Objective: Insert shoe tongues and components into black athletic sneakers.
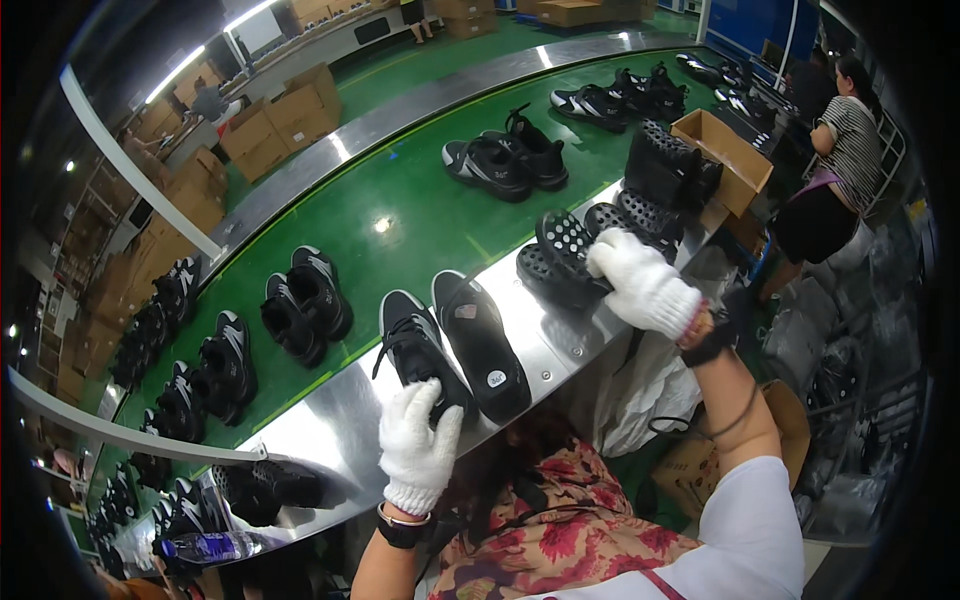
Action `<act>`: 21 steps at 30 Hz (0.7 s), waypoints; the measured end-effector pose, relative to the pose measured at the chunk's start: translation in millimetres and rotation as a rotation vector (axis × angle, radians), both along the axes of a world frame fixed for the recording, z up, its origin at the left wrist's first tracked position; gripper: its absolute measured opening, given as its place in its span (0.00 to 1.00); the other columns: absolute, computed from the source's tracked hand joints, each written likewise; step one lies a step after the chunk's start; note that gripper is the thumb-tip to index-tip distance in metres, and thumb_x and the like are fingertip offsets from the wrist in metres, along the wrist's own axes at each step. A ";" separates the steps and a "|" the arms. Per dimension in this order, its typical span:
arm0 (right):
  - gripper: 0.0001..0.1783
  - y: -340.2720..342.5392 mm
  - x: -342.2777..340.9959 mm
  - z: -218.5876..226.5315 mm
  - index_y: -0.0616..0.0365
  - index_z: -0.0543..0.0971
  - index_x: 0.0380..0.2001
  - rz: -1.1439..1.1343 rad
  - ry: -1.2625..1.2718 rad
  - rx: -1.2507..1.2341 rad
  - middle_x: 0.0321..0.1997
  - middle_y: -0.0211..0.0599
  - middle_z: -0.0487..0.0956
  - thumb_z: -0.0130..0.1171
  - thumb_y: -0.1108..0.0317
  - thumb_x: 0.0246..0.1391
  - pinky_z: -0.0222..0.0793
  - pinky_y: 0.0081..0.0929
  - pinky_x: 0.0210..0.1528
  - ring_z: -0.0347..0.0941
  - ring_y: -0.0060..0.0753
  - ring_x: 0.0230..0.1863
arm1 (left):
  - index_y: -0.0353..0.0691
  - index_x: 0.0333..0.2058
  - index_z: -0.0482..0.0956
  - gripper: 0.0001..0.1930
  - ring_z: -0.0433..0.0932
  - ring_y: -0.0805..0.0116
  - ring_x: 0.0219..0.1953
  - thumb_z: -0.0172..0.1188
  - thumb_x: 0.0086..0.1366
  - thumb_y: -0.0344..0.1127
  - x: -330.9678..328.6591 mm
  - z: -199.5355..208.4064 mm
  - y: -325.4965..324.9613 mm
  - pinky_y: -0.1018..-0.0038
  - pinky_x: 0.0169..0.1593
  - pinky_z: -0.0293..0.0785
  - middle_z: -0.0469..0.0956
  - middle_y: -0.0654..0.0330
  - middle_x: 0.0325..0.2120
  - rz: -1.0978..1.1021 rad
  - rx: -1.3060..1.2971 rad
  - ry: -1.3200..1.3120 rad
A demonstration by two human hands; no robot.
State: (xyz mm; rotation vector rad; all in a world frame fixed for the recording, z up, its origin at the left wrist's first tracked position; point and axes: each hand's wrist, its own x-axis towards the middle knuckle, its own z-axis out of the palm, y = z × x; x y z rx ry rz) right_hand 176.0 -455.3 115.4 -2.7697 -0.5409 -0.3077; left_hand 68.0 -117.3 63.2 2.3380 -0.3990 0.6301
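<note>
My left hand (418, 445), in a white knit glove, has its fingers closed on the heel of a black lace-up sneaker (418, 352). That sneaker lies on the metal ledge with its toe pointing away. Right beside it lies a second dark shoe shape (480, 340), an insole-like face with a round white mark at its heel turned up. My right hand (640, 280), also gloved, reaches to the right, its fingers curled on a black perforated shoe-shaped piece (563, 240). Part of that grip is hidden under the glove. More perforated pieces (648, 212) sit just behind the hand.
A green conveyor belt (390, 215) carries black sneakers (505, 162) in pairs. On the metal ledge (330, 430) at the left lie more dark pieces and a plastic bottle (212, 545). An open cardboard box (722, 155) stands right; beyond it, a person in a striped top (850, 145).
</note>
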 end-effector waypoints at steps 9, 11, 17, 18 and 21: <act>0.22 100.1 -74.5 30.6 0.59 0.79 0.41 0.613 0.006 0.475 0.53 0.51 0.79 0.72 0.78 0.39 0.76 0.40 0.53 0.78 0.57 0.52 | 0.34 0.73 0.52 0.52 0.74 0.52 0.62 0.72 0.61 0.56 40.0 50.5 -18.9 0.56 0.66 0.70 0.73 0.49 0.59 -0.444 -1.125 0.502; 0.23 110.0 -78.7 29.2 0.60 0.79 0.44 0.634 0.036 0.496 0.52 0.52 0.80 0.74 0.76 0.40 0.76 0.40 0.53 0.78 0.57 0.51 | 0.36 0.68 0.60 0.40 0.79 0.56 0.53 0.68 0.66 0.48 38.8 53.6 -23.2 0.56 0.62 0.75 0.77 0.53 0.49 -0.408 -1.392 0.584; 0.30 129.5 -89.7 -6.5 0.65 0.77 0.52 0.273 0.029 0.769 0.46 0.50 0.83 0.77 0.67 0.47 0.78 0.35 0.49 0.83 0.45 0.46 | 0.39 0.54 0.72 0.19 0.80 0.69 0.36 0.62 0.71 0.41 40.4 30.9 -43.3 0.70 0.43 0.80 0.80 0.60 0.35 -0.057 -1.220 0.462; 0.30 127.3 -89.3 -4.7 0.65 0.77 0.52 0.276 0.021 0.766 0.46 0.50 0.83 0.77 0.67 0.47 0.78 0.35 0.49 0.83 0.45 0.46 | 0.39 0.53 0.73 0.17 0.80 0.70 0.36 0.62 0.71 0.41 38.9 32.8 -46.9 0.72 0.43 0.79 0.80 0.60 0.36 -0.058 -1.235 0.504; 0.22 113.3 -89.9 12.3 0.63 0.80 0.46 0.042 0.235 0.882 0.36 0.43 0.84 0.74 0.66 0.49 0.78 0.29 0.43 0.82 0.30 0.38 | 0.33 0.51 0.75 0.16 0.79 0.70 0.42 0.57 0.75 0.40 52.9 37.0 -35.0 0.73 0.48 0.76 0.80 0.58 0.41 0.012 -0.602 0.323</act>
